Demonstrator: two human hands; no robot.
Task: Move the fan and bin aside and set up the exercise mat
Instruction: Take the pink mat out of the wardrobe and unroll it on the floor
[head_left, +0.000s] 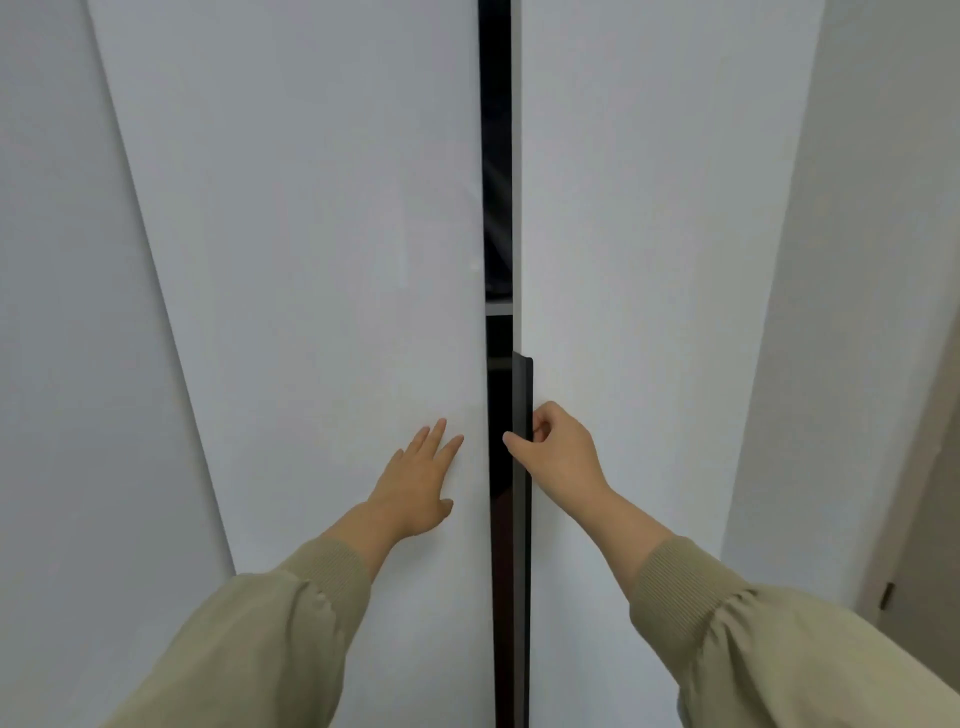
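I face two tall white wardrobe doors at close range. My left hand (420, 480) lies flat with straight fingers against the left door (322, 260). My right hand (556, 449) grips the long black handle strip (522, 519) on the edge of the right door (649, 234), thumb in front and fingers curled behind it. Between the doors a narrow dark gap (496, 156) shows a sliver of a shelf inside. The fan, the bin and the exercise mat are out of sight.
A white wall (857, 260) runs close along the right side. At the far right edge stands a beige door or frame with a small dark hinge (887, 595). Another white panel (67, 312) fills the left.
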